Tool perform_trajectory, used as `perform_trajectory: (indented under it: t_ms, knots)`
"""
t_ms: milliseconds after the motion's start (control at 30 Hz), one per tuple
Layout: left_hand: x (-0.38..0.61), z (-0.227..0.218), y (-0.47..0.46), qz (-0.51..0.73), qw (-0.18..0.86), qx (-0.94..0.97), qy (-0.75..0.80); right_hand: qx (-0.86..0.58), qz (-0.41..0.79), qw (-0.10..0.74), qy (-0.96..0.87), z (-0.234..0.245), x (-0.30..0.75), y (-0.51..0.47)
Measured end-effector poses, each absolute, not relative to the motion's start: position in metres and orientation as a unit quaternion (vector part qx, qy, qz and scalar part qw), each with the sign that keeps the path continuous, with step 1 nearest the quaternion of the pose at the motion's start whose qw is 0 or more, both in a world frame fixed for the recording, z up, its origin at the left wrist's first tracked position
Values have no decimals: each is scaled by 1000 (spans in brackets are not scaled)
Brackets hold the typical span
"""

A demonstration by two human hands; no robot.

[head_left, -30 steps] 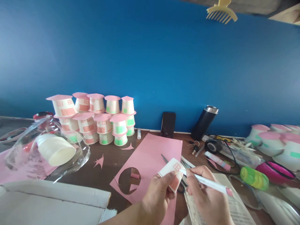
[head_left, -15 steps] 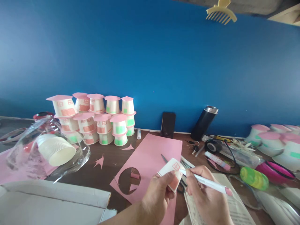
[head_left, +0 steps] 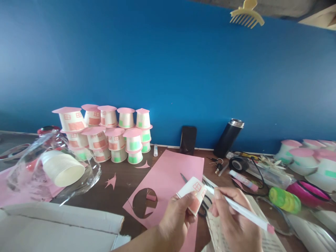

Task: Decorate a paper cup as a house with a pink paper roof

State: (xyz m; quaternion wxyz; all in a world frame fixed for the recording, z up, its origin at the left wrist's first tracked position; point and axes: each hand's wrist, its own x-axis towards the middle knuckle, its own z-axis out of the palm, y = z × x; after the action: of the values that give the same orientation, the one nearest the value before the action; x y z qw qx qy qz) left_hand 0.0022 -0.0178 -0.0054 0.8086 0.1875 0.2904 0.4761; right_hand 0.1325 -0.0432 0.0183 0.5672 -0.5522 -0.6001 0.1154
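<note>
My left hand (head_left: 174, 218) is closed around a small white paper cup (head_left: 189, 189), tilted, with a red-lined window and a red patch drawn on its side. In my right hand (head_left: 233, 213) is a white marker (head_left: 246, 211) with a pink end; its tip is at the cup's right edge, where a second window shows in part. Beneath the cup lies a pink paper sheet (head_left: 178, 164) with a round hole cut out. A pair of scissors (head_left: 183, 177) rests on it, partly covered by the cup and hand.
Stacked cup houses (head_left: 115, 138) with pink roofs stand at left against the blue wall. Nearby are bagged paper cups (head_left: 64, 169) and a white cardboard box (head_left: 60, 224). A phone (head_left: 188, 140), a black flask (head_left: 228, 138), a glue stick (head_left: 243, 180) and more roofed cups (head_left: 304, 161) sit toward the right.
My right hand and the marker have shifted slightly right, and the marker's pink end has swung down and right. The cup in my left hand has stayed nearly still.
</note>
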Motion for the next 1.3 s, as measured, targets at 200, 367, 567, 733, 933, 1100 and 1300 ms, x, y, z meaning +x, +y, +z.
perform_trajectory:
  t_ms: [200,367,567,733,933,1100,1300]
  knots:
    - [3,-5,-16,487,811,139,292,-564,97,601,-558,20,131,-39]
    - [5,-5,-13,481,821,138,274,-589,138,618,-501,20,134,-34]
    - [5,-11,-12,468,845,149,211,-580,319,612,-433,22,135,-29]
    - [3,-14,-11,475,857,162,117,-538,410,587,-445,22,117,-33]
    - [3,-14,-12,459,871,137,110,-539,387,608,-436,20,106,-35]
    - [5,-6,-15,448,875,149,106,-544,401,595,-434,15,109,-33]
    - [9,-14,-13,429,882,142,134,-522,422,611,-419,14,113,-31]
